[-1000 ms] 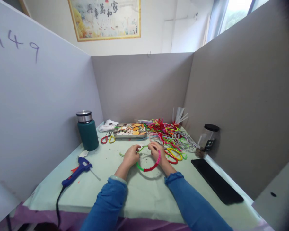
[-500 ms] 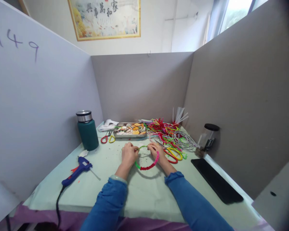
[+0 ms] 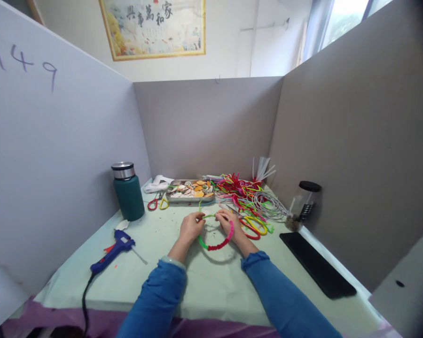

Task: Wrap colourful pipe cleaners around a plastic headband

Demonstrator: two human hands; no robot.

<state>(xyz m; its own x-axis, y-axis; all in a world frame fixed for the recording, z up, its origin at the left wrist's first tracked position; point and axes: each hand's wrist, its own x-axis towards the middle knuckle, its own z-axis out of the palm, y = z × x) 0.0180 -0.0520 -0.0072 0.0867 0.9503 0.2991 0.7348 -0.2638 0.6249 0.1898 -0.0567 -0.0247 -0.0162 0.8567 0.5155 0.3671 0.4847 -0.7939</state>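
Observation:
Between my hands is a ring wrapped in fuzzy pipe cleaner (image 3: 217,247), green at the left, red along the bottom and pink at the right. My left hand (image 3: 191,226) pinches the ring's upper left, where a thin green pipe cleaner end (image 3: 199,206) sticks up past the fingertips. My right hand (image 3: 229,222) is closed on the ring's upper right, its fingertips near the yellow-green stretch at the top. The exact grip of the fingers is partly hidden. Just right of that hand lie scissors with red and yellow handles (image 3: 255,225).
A metal tray (image 3: 190,199) of shell-like pieces stands at the back, beside a tangled pile of pipe cleaners (image 3: 238,185). Smaller scissors (image 3: 158,203) lie left of it. A blue glue gun (image 3: 113,252), green bottle (image 3: 129,197), black slab (image 3: 317,265) and clear jar (image 3: 303,204) flank the workspace.
A green pipe cleaner end now stands up above my left fingers. My left hand has shifted slightly right, and the ring has tilted a little with it.

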